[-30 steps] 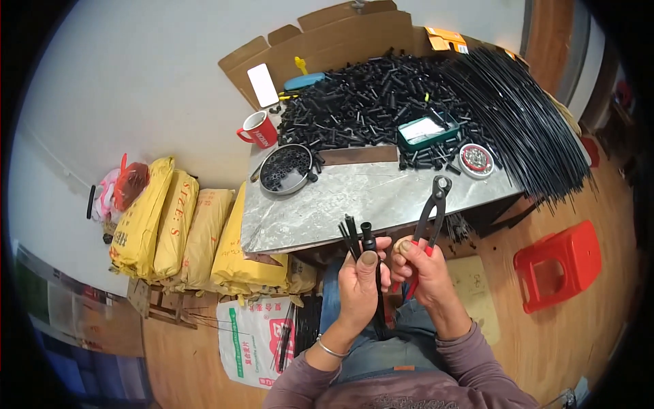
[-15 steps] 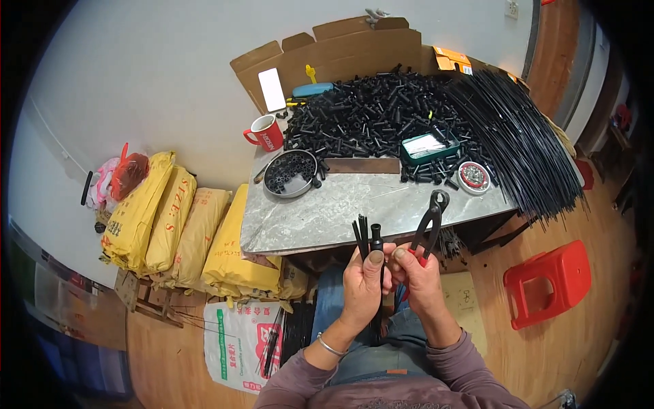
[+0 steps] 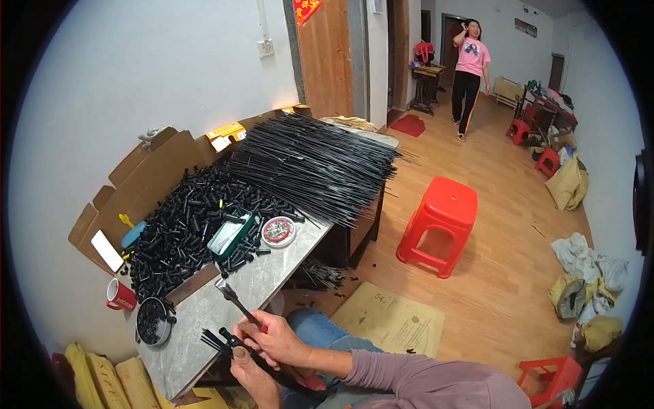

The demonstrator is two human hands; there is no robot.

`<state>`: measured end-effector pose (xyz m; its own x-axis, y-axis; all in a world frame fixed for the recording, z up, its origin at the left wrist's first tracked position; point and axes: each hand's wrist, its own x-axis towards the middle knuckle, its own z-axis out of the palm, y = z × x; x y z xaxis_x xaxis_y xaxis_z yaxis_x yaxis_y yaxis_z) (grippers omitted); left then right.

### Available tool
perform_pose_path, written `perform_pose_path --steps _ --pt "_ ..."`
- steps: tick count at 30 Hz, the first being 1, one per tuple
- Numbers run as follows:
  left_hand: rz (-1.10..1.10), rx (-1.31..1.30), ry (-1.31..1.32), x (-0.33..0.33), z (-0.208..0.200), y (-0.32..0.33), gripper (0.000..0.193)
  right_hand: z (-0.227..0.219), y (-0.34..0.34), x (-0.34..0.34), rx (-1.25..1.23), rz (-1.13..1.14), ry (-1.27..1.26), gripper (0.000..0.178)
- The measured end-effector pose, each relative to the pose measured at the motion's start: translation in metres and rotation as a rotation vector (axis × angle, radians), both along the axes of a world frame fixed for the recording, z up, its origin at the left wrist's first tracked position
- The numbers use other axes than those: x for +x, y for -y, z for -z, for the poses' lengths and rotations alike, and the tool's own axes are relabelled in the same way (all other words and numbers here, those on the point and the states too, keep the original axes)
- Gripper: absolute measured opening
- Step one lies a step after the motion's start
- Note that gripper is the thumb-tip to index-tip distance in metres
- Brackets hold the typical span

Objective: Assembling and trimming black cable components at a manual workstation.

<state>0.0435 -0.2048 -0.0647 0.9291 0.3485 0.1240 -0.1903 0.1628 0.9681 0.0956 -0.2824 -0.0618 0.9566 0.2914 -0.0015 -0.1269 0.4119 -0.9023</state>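
My left hand (image 3: 255,379) is closed round a bundle of thin black rods (image 3: 213,340) and a black tubular piece with a flared end (image 3: 227,335). Just above it, my right hand (image 3: 285,341) grips end-cutting pincers (image 3: 235,298) by the red handles, their metal head pointing up and left over the table edge. The fingers of both hands meet close to the black tubular piece. A grey marble-patterned table (image 3: 272,276) lies beyond them, with a heap of short black tubular parts (image 3: 177,232) on it.
Long black rods (image 3: 320,163) lie stacked across the table's far end. A round dish (image 3: 278,232), green tray (image 3: 231,235), metal bowl (image 3: 151,334) and red mug (image 3: 121,296) stand there too. A red stool (image 3: 446,211) is on the floor; a person in pink (image 3: 471,61) stands farther back.
My view has swung to the right, bringing the room and the person into sight. Both hands still hold the same things, now toward the lower left of the picture.
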Motion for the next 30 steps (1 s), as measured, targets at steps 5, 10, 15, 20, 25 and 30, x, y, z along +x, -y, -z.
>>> perform_pose_path --steps 5,10,15,20,25,30 --pt "0.035 -0.059 -0.009 -0.006 -0.007 -0.004 0.069 -0.002 0.006 -0.002 0.154 -0.127 -0.108 0.02" --pt "0.08 -0.046 -0.132 -0.005 -0.006 -0.02 0.064 -0.009 0.015 -0.002 0.169 -0.251 -0.225 0.025" --pt "0.078 -0.004 -0.139 0.001 -0.005 -0.023 0.06 -0.009 0.02 -0.008 0.086 -0.277 -0.14 0.016" --pt "0.094 -0.063 -0.083 -0.001 -0.001 -0.026 0.061 -0.002 0.014 -0.007 0.021 -0.312 0.013 0.015" --pt "0.093 -0.025 -0.095 -0.003 -0.002 -0.031 0.066 0.009 0.01 -0.01 0.033 -0.28 0.008 0.017" --pt "0.088 -0.051 -0.074 -0.004 -0.002 -0.031 0.062 0.005 0.009 -0.011 -0.034 -0.299 0.03 0.018"
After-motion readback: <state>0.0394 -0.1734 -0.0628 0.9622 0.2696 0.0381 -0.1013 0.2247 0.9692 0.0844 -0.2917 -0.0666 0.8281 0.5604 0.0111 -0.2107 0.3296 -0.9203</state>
